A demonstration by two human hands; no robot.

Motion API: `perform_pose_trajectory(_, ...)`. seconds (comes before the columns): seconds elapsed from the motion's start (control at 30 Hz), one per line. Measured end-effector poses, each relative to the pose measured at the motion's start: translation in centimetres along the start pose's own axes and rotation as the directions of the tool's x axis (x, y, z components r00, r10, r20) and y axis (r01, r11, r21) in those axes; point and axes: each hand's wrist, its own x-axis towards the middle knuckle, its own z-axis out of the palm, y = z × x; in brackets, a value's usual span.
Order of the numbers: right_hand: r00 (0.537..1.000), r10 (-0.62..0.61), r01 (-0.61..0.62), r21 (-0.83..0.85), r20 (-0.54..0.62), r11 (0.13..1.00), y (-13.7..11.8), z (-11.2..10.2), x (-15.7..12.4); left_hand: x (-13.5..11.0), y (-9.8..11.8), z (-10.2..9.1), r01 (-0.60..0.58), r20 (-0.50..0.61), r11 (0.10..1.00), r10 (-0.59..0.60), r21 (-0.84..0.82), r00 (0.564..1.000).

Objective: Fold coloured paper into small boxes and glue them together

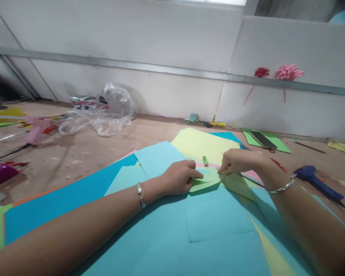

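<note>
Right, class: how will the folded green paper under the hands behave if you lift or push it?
Probably floppy and very light: the green paper is thin, already creased, and the left hand pinches it while the right hand presses it. It likely slides easily on the smooth blue sheet. It shouldn't roll, but may tear or crumple.

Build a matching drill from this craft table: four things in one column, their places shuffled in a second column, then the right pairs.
Things
1. light green paper piece
2. blue glue gun
3. clear plastic bag
4. pink paper flower

Places
A. up at the wall rail, far right
B. between the left hand and the right hand
C. on the table, far left side, near the wall
D. on the table, just right of the right wrist

Pairs: 1-B, 2-D, 3-C, 4-A
</note>
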Motion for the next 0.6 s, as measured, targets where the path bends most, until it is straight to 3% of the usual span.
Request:
perform_pose_trajectory(0.2, 1.0, 0.015, -0.017, -0.102, -0.028, 0.995, -0.9, -0.3, -0.3, 0.0, 0.0, -0.1, -0.007, 0.0, 1.0, 0.007, 0.002, 1.0)
perform_pose_trajectory(0.27, 0.994, -0.006, -0.007, -0.112, -0.111, 0.994, -1.5, -0.2, 0.0, 0.0, -0.1, 0.0, -0.013, -0.013, 1.0, 0.013, -0.001, 1.0)
perform_pose_trajectory(0.4, 0.957, -0.051, 0.06, 0.022, -0.284, 0.998, -2.5, 0.7, 1.3, -0.1, -0.2, 0.1, -0.033, -0.033, 0.999, 0.033, -0.007, 0.999)
perform_pose_trajectory(0.6, 0.97, -0.101, 0.125, 0.1, -0.22, 0.987, -2.4, 1.9, 2.7, -0.2, 0.0, -0.4, 0.012, -0.019, 1.0, -0.012, -0.003, 1.0)
